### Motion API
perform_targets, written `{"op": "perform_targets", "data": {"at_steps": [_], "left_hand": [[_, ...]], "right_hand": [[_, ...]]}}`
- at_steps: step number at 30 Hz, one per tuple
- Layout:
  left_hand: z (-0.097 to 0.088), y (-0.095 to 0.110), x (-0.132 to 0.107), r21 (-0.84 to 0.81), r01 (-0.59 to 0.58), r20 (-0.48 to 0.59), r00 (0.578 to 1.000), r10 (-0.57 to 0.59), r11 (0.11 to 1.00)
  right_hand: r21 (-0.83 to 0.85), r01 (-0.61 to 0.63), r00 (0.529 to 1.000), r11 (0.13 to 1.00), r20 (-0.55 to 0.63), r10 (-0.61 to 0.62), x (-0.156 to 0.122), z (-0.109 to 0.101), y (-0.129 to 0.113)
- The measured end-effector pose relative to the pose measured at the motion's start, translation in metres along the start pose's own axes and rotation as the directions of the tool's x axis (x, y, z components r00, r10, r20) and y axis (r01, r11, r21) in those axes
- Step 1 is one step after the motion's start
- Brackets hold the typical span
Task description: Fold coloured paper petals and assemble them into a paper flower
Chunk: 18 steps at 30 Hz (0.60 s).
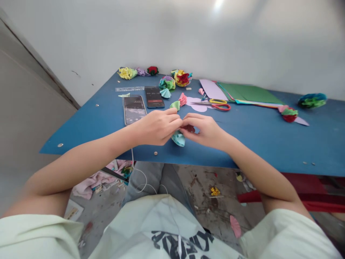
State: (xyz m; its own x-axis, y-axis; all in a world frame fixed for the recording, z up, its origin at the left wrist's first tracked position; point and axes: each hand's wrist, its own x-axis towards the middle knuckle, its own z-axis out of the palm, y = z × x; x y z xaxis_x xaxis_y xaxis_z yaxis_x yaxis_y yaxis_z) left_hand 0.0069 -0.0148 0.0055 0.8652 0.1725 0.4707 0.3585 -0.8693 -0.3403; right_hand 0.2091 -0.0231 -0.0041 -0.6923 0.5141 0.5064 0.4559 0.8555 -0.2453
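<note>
My left hand (157, 126) and my right hand (203, 130) meet fingertip to fingertip over the near part of the blue table (258, 136). Both are closed in a pinch on a small folded piece of dark red paper (189, 128) between them. A light blue folded paper petal (179, 138) hangs just under my left fingers; whether those fingers hold it too is hidden. Loose green (175, 105) and pink (183, 99) folded petals lie just beyond my hands.
Two phones (134, 109) (154, 96) lie at the left with a clear ruler (129, 89) behind. Scissors (219, 104) rest on a lilac cut-out; coloured paper sheets (248, 94) lie at the back right. Finished paper flowers (182, 77) (312, 100) sit along the far edge.
</note>
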Motion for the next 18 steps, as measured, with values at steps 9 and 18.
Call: {"op": "perform_targets", "data": {"at_steps": [9, 18], "left_hand": [[0.014, -0.002, -0.003, -0.067, 0.113, 0.023, 0.994, -0.111, 0.991], [0.014, 0.000, 0.000, -0.204, 0.356, 0.160, 0.931, -0.328, 0.912]], "right_hand": [[-0.108, 0.105, 0.994, 0.988, -0.028, -0.109, 0.000, 0.006, 0.004], [-0.459, 0.167, 0.977, 0.872, -0.043, -0.210, 0.001, 0.011, 0.003]]}}
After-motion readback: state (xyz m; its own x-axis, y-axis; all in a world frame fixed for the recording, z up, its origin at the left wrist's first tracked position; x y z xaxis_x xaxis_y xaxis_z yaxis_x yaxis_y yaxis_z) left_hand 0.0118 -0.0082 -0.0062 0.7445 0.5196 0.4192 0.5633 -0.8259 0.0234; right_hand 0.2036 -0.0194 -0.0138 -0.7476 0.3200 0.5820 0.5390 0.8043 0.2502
